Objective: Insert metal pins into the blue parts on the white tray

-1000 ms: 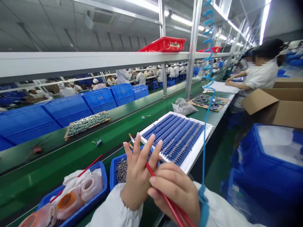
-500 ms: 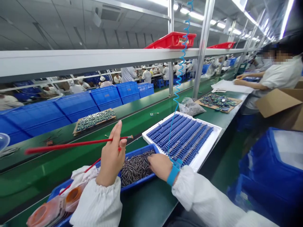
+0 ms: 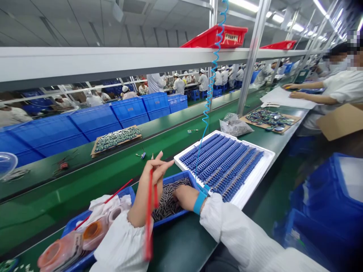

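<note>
My left hand is raised at the left end of a blue bin, closed around a red-handled brush whose handle points down towards me. Small dark metal shafts, screw-like in shape, fill the bin. Into its right side reaches my right hand, fingers curled and their tips hidden among the shafts. A blue strap circles that wrist. Beyond it, a white foam tray carries rows of blue parts.
At the left, another blue bin holds orange-tinted bottles, a white cloth and a red stick. A blue coiled cord hangs over the bench. Behind the foam tray lie a plastic bag and round parts; a co-worker sits beyond.
The brush has swung from pointing left to pointing down towards me as my left hand turned. My right hand has stayed in the bin. The view has shifted slightly.
</note>
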